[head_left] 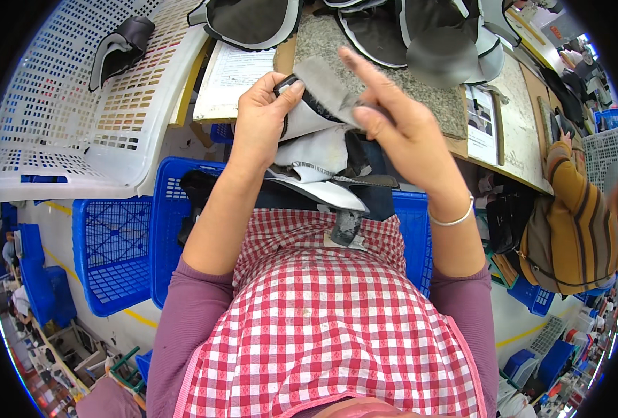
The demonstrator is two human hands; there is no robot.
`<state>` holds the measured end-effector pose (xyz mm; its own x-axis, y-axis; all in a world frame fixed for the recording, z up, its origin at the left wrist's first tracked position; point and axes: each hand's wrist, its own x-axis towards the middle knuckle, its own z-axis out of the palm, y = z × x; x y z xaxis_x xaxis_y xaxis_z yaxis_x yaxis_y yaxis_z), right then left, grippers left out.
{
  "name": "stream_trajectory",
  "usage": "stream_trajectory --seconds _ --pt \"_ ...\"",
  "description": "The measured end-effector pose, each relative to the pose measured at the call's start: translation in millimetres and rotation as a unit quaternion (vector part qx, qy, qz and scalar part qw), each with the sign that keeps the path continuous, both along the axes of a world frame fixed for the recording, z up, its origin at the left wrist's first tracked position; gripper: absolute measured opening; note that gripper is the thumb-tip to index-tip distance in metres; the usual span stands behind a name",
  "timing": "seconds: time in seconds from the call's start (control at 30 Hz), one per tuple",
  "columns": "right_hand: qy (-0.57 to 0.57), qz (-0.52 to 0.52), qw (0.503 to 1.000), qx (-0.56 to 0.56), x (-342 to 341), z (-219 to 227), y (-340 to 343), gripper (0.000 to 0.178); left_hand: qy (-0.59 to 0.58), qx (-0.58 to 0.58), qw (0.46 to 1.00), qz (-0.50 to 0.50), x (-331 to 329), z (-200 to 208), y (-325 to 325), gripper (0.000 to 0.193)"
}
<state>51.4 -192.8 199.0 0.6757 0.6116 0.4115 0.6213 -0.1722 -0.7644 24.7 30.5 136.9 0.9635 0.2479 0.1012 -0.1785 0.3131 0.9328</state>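
Busy workshop floor behind, speckled slab on the desk [514, 132] ahead, dark-and-white padded pieces [253, 21] piled on top. Grey piece [317, 78] is up in front of the chest, above the lap, between both hands. Left hand [259, 115] pinches its dark end, thumb over the top; right hand [410, 129] is at the other side, index finger stretched out, thumb near the edge. Blur there, can't tell whether the right fingers grip. Step looks like working the edge by hand; to do it well, probably pin the dark end firmly, pull the grey face flat, and run the right thumb evenly without creasing. Piece looks soft: fuzzy matte grey face, black edging, paler underside, bent rather than flat.
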Motion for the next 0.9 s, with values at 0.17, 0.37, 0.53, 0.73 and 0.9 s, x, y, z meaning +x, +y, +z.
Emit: stream_trajectory --seconds 0.17,0.37,0.53,0.73,0.9 --pt "0.032 -0.068 0.996 -0.040 7.2 -17.9 25.5 0.052 0.017 0.024 0.999 0.017 5.4 -12.7 7.1 0.022" --pt "0.058 -0.105 0.993 -0.015 36.6 -27.4 41.8 0.032 0.027 -0.038 0.998 -0.049 12.7 -15.1 21.2 0.027" --pt "0.076 -0.131 0.988 -0.042 35.2 -31.0 44.7 0.029 0.014 -0.024 0.997 -0.078 7.2 -11.7 22.3 0.032" --pt "0.045 -0.137 0.987 -0.069 39.1 -27.9 48.6 0.029 -0.016 0.010 0.998 -0.059 6.4 -8.2 20.0 0.032" --pt "0.041 -0.142 0.985 -0.092 38.1 -25.1 47.7 0.028 -0.014 -0.025 0.996 -0.086 3.2 -7.1 19.9 0.035"
